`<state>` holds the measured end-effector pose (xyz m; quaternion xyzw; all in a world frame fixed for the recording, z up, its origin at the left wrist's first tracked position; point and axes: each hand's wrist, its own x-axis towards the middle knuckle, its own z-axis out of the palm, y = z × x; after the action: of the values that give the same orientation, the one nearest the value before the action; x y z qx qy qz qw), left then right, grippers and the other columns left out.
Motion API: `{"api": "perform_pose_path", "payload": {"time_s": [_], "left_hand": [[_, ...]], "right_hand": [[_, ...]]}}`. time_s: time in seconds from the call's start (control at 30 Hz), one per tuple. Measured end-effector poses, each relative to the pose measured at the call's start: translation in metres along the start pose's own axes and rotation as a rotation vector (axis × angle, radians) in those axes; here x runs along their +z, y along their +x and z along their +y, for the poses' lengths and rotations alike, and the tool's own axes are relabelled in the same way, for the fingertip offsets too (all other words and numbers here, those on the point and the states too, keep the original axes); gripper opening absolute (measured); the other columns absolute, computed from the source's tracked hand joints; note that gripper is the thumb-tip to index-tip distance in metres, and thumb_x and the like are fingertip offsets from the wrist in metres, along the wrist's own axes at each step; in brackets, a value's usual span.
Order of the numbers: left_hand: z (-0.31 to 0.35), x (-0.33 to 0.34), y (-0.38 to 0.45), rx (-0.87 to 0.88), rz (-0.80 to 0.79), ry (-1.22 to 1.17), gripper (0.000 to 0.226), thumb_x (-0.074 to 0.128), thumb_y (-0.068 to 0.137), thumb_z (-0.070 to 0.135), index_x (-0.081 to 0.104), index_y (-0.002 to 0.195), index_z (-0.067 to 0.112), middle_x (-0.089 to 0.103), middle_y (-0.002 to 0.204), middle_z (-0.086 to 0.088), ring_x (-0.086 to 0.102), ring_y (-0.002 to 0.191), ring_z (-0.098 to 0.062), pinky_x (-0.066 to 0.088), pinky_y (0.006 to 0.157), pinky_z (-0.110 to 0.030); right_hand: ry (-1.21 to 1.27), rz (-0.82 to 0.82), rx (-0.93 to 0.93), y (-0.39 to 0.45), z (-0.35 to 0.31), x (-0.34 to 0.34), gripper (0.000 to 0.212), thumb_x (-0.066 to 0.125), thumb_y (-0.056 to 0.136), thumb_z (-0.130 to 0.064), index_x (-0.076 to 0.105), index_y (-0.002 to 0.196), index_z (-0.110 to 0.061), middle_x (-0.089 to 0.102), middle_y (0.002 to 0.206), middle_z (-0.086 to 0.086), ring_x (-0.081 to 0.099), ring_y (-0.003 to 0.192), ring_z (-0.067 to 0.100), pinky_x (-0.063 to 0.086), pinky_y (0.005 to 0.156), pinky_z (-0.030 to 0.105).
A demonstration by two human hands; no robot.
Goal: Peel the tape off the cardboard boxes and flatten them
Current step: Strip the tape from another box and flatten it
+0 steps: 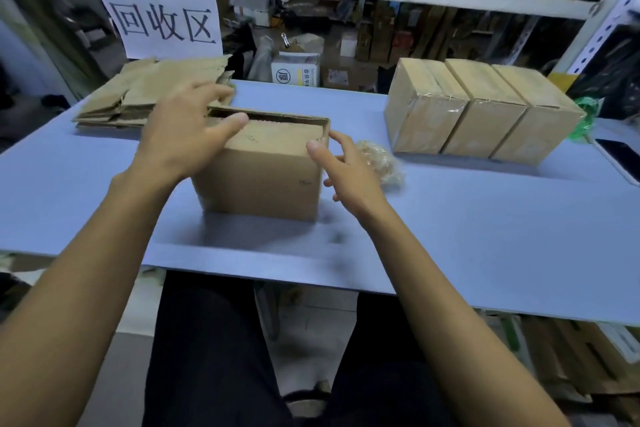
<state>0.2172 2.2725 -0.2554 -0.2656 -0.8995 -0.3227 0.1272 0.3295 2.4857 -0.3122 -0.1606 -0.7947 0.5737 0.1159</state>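
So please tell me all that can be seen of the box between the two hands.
The box is plain brown cardboard, standing upright on the blue table. No tape shows on it. Its top looks open, with a flap folded down inside. The left hand rests on its top left edge, thumb over the opening. The right hand is at its right corner with straight fingers.

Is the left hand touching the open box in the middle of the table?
Touching: the head view shows the left hand with its thumb on the top of the open box.

My blue table (pixel 450 236) has an open box (pixel 263 177) in the middle, flattened cardboard (pixel 138 97) far left, three taped boxes (pixel 485 107) far right, crumpled tape (pixel 381 163) between, and a phone (pixel 620 156) at the right edge.
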Motion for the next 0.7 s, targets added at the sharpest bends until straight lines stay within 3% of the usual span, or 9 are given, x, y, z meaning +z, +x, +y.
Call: {"api": "perform_pose_path", "payload": {"time_s": [0.1,0.17,0.23,0.33,0.43,0.5,0.57,0.63,0.7], "left_hand": [[-0.02,-0.006,-0.002,-0.35,-0.107,-0.178,0.074,0.067,0.076,0.06,0.051,0.14,0.024,0.055,0.139,-0.003,0.05,0.129,-0.025,0.042,0.106,-0.042],[-0.02,0.0,-0.01,-0.332,-0.115,-0.371,0.073,0.069,0.079,0.056,0.048,0.142,0.026,0.055,0.135,0.008,0.051,0.125,-0.014,0.042,0.101,-0.03],[-0.014,0.004,-0.019,-0.285,0.01,-0.472,0.072,0.067,0.089,0.048,0.037,0.15,0.023,0.049,0.136,0.01,0.048,0.122,-0.007,0.039,0.096,-0.019],[-0.01,0.013,-0.034,-0.304,0.174,-0.616,0.072,0.061,0.086,0.06,0.047,0.146,0.022,0.053,0.14,0.005,0.052,0.122,-0.009,0.045,0.105,-0.032],[-0.003,0.034,-0.053,-0.341,0.305,-0.539,0.055,0.068,0.091,0.028,0.05,0.143,0.021,0.048,0.134,-0.002,0.052,0.115,-0.012,0.045,0.106,-0.035],[0.003,0.047,-0.066,-0.329,0.342,-0.563,0.058,0.068,0.089,0.013,0.049,0.143,0.023,0.045,0.13,-0.001,0.051,0.116,-0.013,0.045,0.105,-0.031],[0.0,0.052,-0.072,-0.3,0.336,-0.519,0.061,0.068,0.088,0.009,0.048,0.144,0.024,0.046,0.13,0.003,0.05,0.12,-0.012,0.042,0.106,-0.027],[-0.007,0.05,-0.073,-0.325,0.239,-0.499,0.069,0.069,0.09,0.018,0.037,0.151,0.023,0.045,0.141,0.006,0.044,0.128,-0.009,0.036,0.106,-0.023],[-0.01,0.048,-0.076,-0.407,0.114,-0.542,0.098,0.071,0.083,0.049,0.014,0.159,0.024,0.027,0.159,0.003,0.025,0.145,-0.012,0.024,0.114,-0.027]], "right_hand": [[0.086,-0.023,0.019,0.002,-0.008,0.001,0.051,0.061,0.091,-0.052,0.047,0.137,-0.037,0.064,0.106,-0.009,0.062,0.091,0.01,0.05,0.077,0.031],[0.165,-0.06,-0.003,0.001,-0.009,0.001,0.046,0.063,0.093,-0.033,0.048,0.137,-0.036,0.066,0.111,-0.006,0.064,0.097,0.011,0.051,0.073,0.027],[0.263,-0.069,-0.083,0.0,-0.008,-0.001,0.05,0.06,0.088,-0.021,0.049,0.134,-0.039,0.062,0.128,-0.007,0.062,0.114,0.009,0.053,0.083,0.03],[0.475,-0.044,-0.143,-0.005,-0.01,0.001,0.041,0.056,0.081,-0.031,0.057,0.122,-0.037,0.062,0.132,-0.012,0.057,0.123,0.011,0.047,0.094,0.035],[0.412,0.152,-0.204,-0.011,-0.006,0.015,0.045,0.063,0.084,-0.033,0.051,0.127,-0.028,0.064,0.128,-0.004,0.061,0.117,0.014,0.048,0.092,0.033],[0.351,0.206,-0.234,-0.014,0.001,0.022,0.058,0.067,0.084,-0.022,0.043,0.135,-0.035,0.06,0.133,0.0,0.06,0.119,0.016,0.051,0.096,0.034],[0.316,0.19,-0.23,-0.018,0.009,0.022,0.078,0.069,0.084,-0.008,0.034,0.145,-0.04,0.057,0.133,0.0,0.061,0.115,0.01,0.052,0.091,0.026],[0.218,0.144,-0.224,-0.023,0.018,0.02,0.082,0.077,0.08,-0.012,0.037,0.148,-0.035,0.055,0.131,-0.003,0.061,0.112,0.007,0.052,0.089,0.022],[0.148,0.135,-0.19,-0.032,0.027,0.021,0.069,0.082,0.079,-0.029,0.05,0.14,-0.032,0.062,0.123,-0.004,0.062,0.107,0.005,0.052,0.086,0.021]]}}
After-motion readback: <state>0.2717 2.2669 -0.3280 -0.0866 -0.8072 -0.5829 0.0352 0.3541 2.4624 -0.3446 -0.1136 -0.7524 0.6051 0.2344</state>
